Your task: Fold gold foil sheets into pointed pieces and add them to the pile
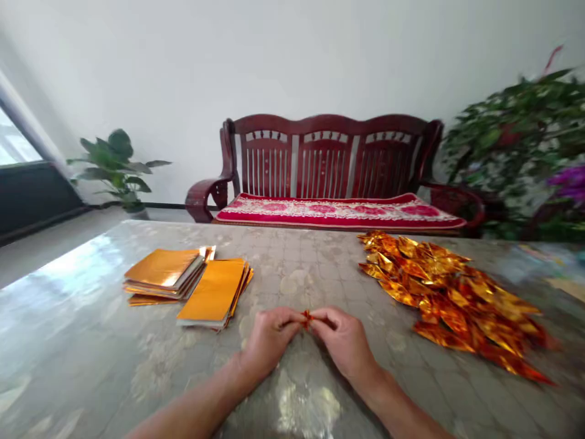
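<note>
Glossy marble table (91, 341), red bench (329, 177) behind

Daylight fills the room, coming from a window (13, 143) at the far left, which is blown out to white. It throws a broad pale glare across the left part of the glossy table (86, 268), and another shiny patch sits near the bottom edge. Shadows are soft and faint. The plant (525, 140) at the right is smeared with blur. Straight lines bend toward the edges, and the whole view looks slightly soft.
</note>
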The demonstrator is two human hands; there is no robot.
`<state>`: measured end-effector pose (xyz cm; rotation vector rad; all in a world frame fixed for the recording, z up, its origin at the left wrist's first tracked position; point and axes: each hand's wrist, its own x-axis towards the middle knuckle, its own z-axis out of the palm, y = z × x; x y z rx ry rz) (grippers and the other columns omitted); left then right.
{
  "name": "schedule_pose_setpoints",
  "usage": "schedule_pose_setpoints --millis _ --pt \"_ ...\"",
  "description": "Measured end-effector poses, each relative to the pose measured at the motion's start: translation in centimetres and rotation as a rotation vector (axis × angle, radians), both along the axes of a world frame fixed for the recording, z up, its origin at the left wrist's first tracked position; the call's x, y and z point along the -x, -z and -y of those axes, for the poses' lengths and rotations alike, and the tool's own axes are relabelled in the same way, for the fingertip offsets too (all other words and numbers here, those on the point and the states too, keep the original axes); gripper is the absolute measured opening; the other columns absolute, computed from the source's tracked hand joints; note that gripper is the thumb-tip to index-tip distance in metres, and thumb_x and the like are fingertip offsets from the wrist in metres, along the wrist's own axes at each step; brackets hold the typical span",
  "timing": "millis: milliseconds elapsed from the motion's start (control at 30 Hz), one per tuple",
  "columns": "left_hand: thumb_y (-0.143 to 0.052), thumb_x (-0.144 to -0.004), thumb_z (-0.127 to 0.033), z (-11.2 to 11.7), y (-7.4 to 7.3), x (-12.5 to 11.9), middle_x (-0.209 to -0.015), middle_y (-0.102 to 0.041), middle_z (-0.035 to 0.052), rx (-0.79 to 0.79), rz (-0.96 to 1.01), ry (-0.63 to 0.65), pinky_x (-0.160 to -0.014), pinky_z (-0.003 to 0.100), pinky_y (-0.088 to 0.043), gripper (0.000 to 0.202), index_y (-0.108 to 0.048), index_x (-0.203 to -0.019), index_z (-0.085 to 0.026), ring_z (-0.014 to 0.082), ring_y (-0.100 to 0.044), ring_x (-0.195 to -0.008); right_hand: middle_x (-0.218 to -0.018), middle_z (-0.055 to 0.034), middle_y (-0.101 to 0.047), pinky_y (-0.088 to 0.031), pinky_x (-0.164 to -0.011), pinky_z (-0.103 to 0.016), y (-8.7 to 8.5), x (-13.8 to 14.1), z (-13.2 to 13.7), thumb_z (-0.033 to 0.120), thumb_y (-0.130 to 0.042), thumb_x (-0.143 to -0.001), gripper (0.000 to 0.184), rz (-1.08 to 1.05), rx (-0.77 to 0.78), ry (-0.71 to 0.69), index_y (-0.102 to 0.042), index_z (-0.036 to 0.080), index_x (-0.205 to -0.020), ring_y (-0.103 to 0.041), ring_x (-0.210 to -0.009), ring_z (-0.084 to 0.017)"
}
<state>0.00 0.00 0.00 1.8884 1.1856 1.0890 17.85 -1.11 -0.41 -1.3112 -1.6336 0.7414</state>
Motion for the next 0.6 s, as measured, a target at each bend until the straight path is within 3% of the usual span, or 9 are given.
schedule_pose_setpoints --millis 300,467,600 --pt "-0.064 -0.077 -0.005 0.8 -0.5 -0.5 -0.077 -0.078 -0.0037 0.027 0.028 -0.069 -0.067 0.018 -0.051 0.023 -0.078 -0.081 -0.023 0.0119 -0.071 -0.069 -0.067 0.0011 -0.072 -0.049 -0.058 -0.021 -1.1 0.4 0.5 0.024 -0.065 -0.079 0.012 -0.055 -0.053 -0.016 -0.077 0.023 -0.076 -0.065 -0.059 -0.014" --pt "-0.064 -0.076 -0.007 1.0 -0.4 -0.5 -0.068 -0.075 -0.0036 0.055 0.057 -0.079 -0.060 0.017 -0.048 0.021 -0.078 -0.077 -0.022 0.0110 -0.067 -0.061 -0.065 0.0004 -0.072 -0.049 -0.051 -0.021 -0.8 0.9 0.6 0.026 -0.068 -0.078 0.010 -0.123 -0.012 -0.010 -0.077 0.022 -0.075 -0.065 -0.052 -0.014" --pt "-0.063 -0.077 -0.007 0.5 -0.2 -0.4 -0.071 -0.076 -0.0034 0.055 0.045 -0.089 -0.063 0.017 -0.049 0.021 -0.077 -0.078 -0.022 0.0115 -0.068 -0.064 -0.068 0.0004 -0.073 -0.052 -0.055 -0.023 -0.5 1.0 0.1 0.026 -0.066 -0.080 0.012 -0.105 0.007 -0.004 -0.077 0.022 -0.080 -0.067 -0.055 -0.015"
